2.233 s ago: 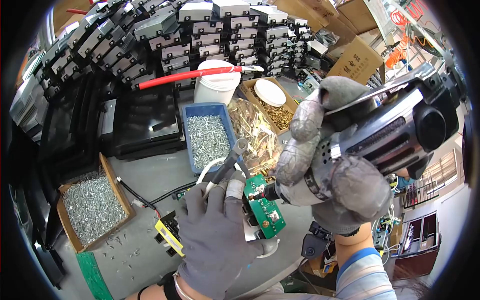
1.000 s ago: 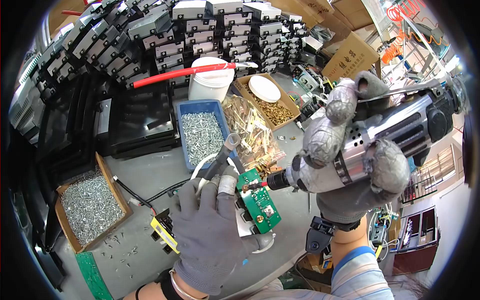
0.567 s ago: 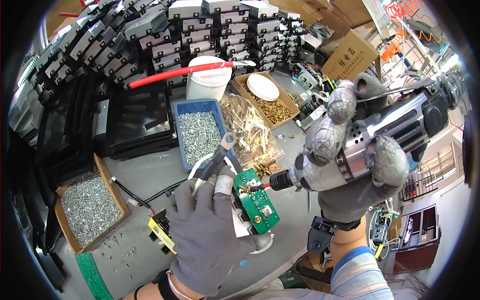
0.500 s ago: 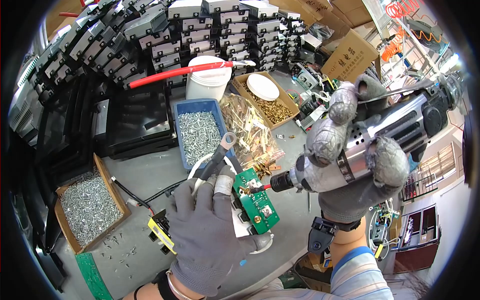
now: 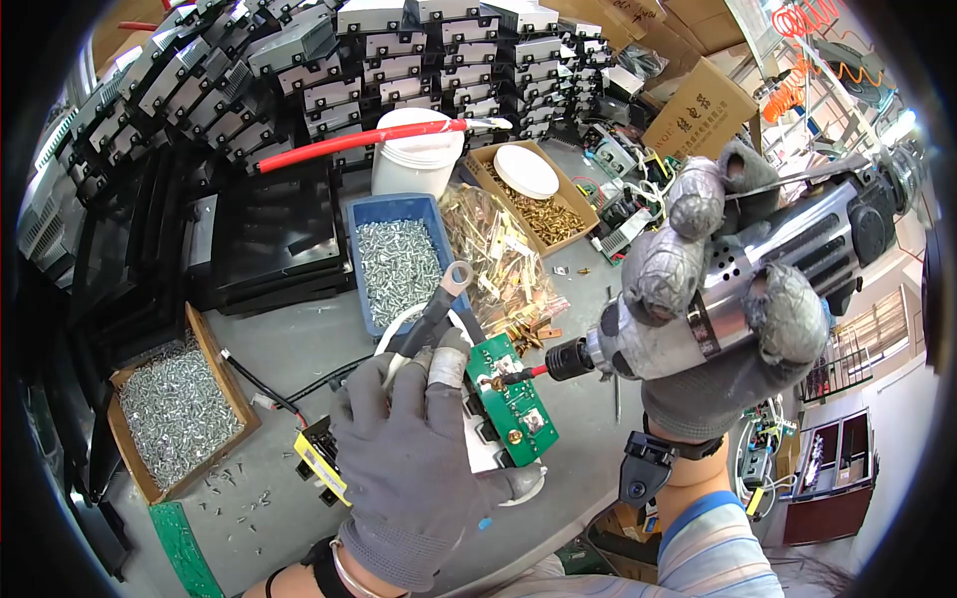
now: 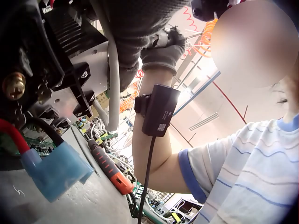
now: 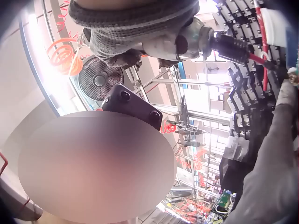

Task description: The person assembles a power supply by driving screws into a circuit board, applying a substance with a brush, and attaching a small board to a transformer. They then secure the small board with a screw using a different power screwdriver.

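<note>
In the head view my gloved left hand [image 5: 409,463] grips a unit with a green circuit board [image 5: 513,399] on its face, the thumb at its lower edge. A dark cable with a metal ring terminal [image 5: 457,277] sticks up past its fingers. My gloved right hand [image 5: 698,289] holds a silver power screwdriver [image 5: 648,334], its fingers wrapped round the body. The red-sleeved bit [image 5: 533,372] reaches to a brass-coloured screw spot on the board. In the right wrist view the driver's chuck [image 7: 231,48] points toward the left hand's fingertip.
A blue bin of screws [image 5: 399,204], a cardboard tray of screws [image 5: 179,414] and a box of brass parts [image 5: 543,219] surround the work. Metal housings [image 5: 409,75] are stacked behind. An orange-and-grey handled tool [image 6: 110,165] lies on the bench in the left wrist view.
Since the earliest frame the right hand and screwdriver have drawn back to the right, showing more of the bit. The left hand and board have shifted slightly left in view.
</note>
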`<state>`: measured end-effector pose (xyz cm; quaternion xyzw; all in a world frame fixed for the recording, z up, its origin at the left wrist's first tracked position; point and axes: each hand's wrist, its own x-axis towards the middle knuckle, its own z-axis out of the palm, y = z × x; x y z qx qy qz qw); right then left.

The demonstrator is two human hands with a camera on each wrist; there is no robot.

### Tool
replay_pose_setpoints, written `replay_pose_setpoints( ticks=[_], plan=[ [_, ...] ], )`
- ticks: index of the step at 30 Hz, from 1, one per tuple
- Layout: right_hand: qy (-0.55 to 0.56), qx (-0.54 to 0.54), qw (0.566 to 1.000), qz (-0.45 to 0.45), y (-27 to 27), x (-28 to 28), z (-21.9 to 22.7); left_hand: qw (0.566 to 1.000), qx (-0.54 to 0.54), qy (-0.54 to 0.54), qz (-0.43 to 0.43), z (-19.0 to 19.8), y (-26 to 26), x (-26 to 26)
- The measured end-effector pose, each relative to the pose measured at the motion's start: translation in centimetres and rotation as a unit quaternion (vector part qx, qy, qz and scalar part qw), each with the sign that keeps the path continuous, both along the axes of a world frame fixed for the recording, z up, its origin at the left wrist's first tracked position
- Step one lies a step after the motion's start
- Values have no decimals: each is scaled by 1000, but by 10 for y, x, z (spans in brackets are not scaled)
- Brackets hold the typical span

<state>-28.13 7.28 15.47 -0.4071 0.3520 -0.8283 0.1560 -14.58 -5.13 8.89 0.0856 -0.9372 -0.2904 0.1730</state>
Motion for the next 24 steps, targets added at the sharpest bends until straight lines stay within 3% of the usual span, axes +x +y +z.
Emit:
replay_pose_setpoints(
  ticks=[24],
  plan=[
    [-11,61,998,-27,-7,0,0,999,-31,8,13,-1,1,0]
  ],
)
